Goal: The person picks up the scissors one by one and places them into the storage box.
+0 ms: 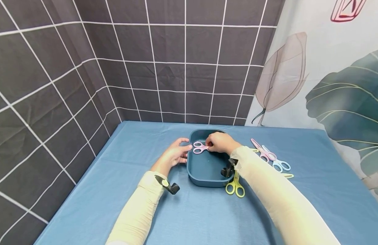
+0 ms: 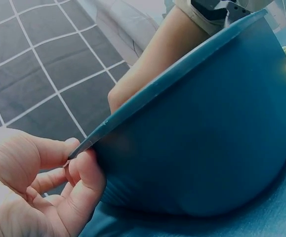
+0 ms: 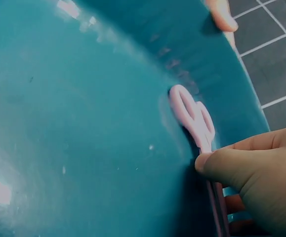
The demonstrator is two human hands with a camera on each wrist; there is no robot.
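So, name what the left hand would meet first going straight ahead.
The tray, since the left hand pinches its rim. Past that, probably the pink scissors inside, though depth is unclear.

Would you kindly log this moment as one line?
left hand: pinches bin rim; right hand: holds pink scissors inside; blue scissors: outside

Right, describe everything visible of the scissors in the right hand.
The pink scissors have two plastic-looking handle loops, pointing toward the left wall of the blue tray in the head view. The right hand pinches them beyond the loops, inside the tray; the narrow blade end is partly hidden. Contact with its floor is unclear.
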